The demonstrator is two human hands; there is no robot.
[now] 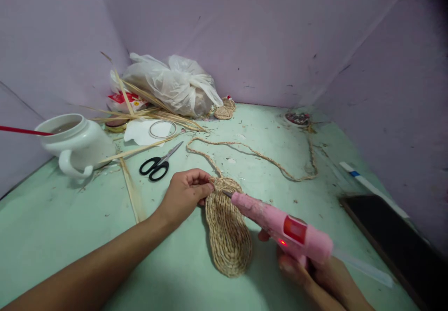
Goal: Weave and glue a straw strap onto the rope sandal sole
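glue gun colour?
Pink glue gun, with a red panel and a lit red light; head view, held in the right hand.

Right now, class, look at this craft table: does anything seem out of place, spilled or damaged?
Nothing spilled or broken. Loose straw strips lie criss-crossed by the scissors and plastic bag, with scraps dotting the table. The left hand pinches the woven sole; the right hand holds the glue gun at it.

Left hand (185,194) pinches the braided sole (228,229); right hand (308,269) aims a glue gun (280,227).
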